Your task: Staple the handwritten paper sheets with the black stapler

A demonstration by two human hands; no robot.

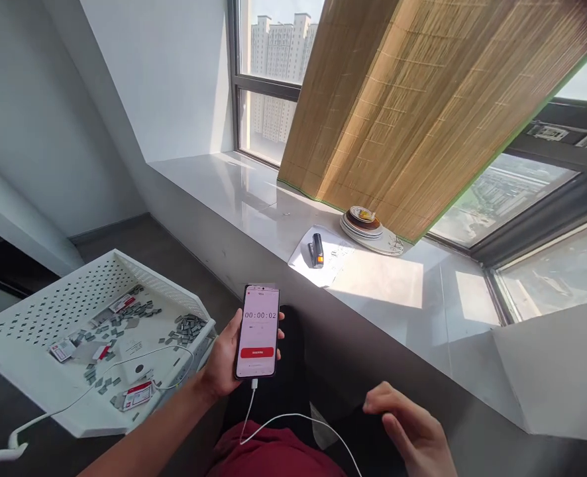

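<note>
My left hand is wrapped round a smartphone, its screen facing me with a timer at 00:00:02 and a red button below. A white cable is plugged into the phone's bottom edge and runs over the lap. My right hand hovers at the lower right with nothing in it. Its fingers are loosely bent and the thumb stands apart from them. On the sill ahead, a black stapler with an orange end rests on white paper sheets.
Behind the paper, plates are stacked on the window sill. A bamboo blind hangs over the window. At left, a white perforated basket holds scattered grey staple strips and red-and-white boxes; another cable crosses it.
</note>
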